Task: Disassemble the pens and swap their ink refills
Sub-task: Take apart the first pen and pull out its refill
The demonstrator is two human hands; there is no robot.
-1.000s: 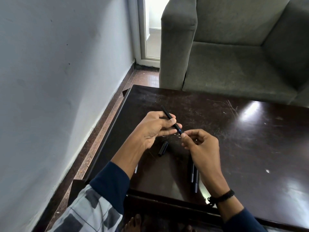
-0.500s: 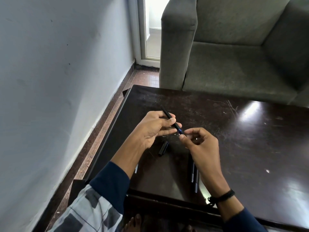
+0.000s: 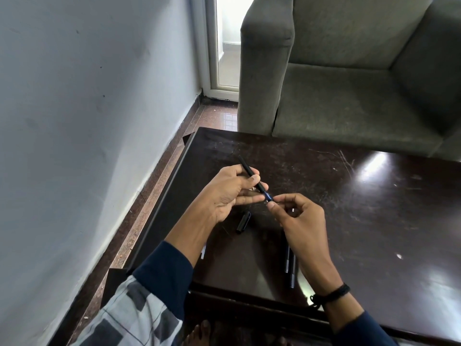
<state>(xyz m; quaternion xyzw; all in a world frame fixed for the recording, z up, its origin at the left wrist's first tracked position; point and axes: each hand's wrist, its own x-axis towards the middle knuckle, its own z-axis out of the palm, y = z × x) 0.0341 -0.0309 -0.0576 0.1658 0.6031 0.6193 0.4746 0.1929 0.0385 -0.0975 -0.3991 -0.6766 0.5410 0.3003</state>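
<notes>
**Over the table's near-left part, the pen's tip end is being worked, not yet apart**

Above the table point(image 3: 374, 208) the left hand point(image 3: 224, 193) grasps the black pen point(image 3: 249, 172) round its barrel, thumb on top, with the far end sticking up and away. The right hand point(image 3: 301, 221) pinches the pen's near end between thumb and forefinger, just past a short blue section point(image 3: 267, 196) that shows between the two grips.

Over the last second very little has shifted. The pen sits at the same slant in the same place, and the left hand's hold is unchanged. Only the right fingers have curled in and re-set on the tip, which looks like a twist or a pull in progress. The blue section appears no longer than before, so the refill is probably not out yet.

A cap point(image 3: 244, 222) lies on the table below the hands, and two slim sticks point(image 3: 289, 263) lie beside the right wrist, untouched. Whether those are refills or whole pens cannot be told.
</notes>
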